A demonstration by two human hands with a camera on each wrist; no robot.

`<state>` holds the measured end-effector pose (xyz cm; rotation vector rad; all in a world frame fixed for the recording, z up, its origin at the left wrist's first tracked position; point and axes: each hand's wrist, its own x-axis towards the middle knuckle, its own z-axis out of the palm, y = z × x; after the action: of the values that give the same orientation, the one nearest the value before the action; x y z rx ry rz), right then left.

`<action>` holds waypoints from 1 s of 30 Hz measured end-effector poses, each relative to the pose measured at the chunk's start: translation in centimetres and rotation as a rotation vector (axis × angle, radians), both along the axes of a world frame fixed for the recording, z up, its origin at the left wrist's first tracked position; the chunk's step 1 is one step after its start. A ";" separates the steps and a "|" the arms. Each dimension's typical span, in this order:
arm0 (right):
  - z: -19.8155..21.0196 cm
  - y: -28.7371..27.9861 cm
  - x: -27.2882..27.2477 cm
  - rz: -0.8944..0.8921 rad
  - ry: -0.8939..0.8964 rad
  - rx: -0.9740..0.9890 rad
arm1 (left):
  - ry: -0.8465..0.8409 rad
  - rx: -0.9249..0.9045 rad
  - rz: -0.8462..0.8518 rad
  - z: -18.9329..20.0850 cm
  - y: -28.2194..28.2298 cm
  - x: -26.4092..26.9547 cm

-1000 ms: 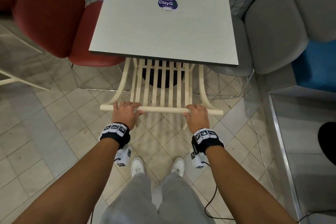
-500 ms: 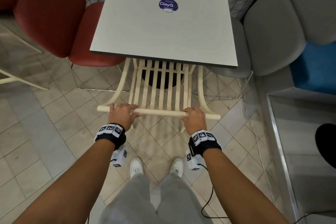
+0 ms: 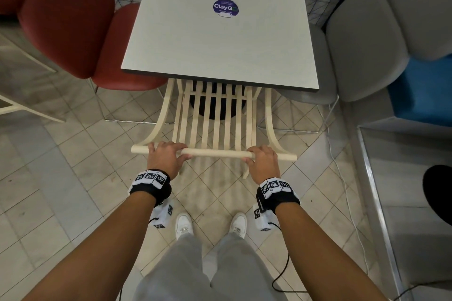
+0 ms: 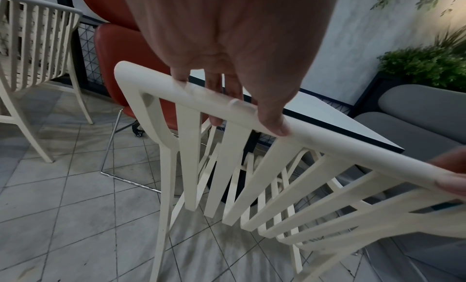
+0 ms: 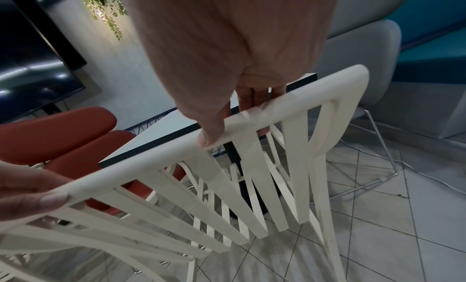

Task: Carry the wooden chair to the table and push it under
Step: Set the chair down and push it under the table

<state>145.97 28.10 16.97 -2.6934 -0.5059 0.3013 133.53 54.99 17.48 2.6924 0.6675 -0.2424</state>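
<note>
Both hands on the top rail of the wooden chair (image 3: 215, 117): left hand (image 3: 165, 157) curled round the rail near its left end, fingers over the far side and thumb along the near side; right hand (image 3: 261, 162) curled round the rail near its right end in the same manner. Confirmed from the left wrist view, with fingers (image 4: 214, 87) wrapped behind the rail and thumb pressed on its front face (right wrist view matches, thumb on the rail, fingers (image 5: 252, 99) behind it). Chair seat hidden beneath the near edge of the table (image 3: 220, 51), slatted back projecting out from under that edge toward the person, back tilted. Rear chair legs visible on the tiled floor (image 3: 61, 166) just ahead of two white shoes (image 3: 184, 225). Round purple sticker (image 3: 225, 8) near the middle of the table top, toward the far edge. Red chair (image 3: 73, 14) at the left edge of the table, seat partly under it; grey chair (image 3: 362, 41) at the right edge. Blue cushion (image 3: 423, 90) further right. Marker bands (image 3: 149, 177) on both wrists, cables trailing below.
</note>
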 end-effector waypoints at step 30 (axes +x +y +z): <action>0.0 0.4 -0.4 -0.007 -0.010 -0.004 | 0.001 -0.101 0.014 0.0 0.5 -0.3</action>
<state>145.56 28.46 16.92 -2.7009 -0.4992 0.2874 133.21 55.50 17.49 2.5904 0.6565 -0.2670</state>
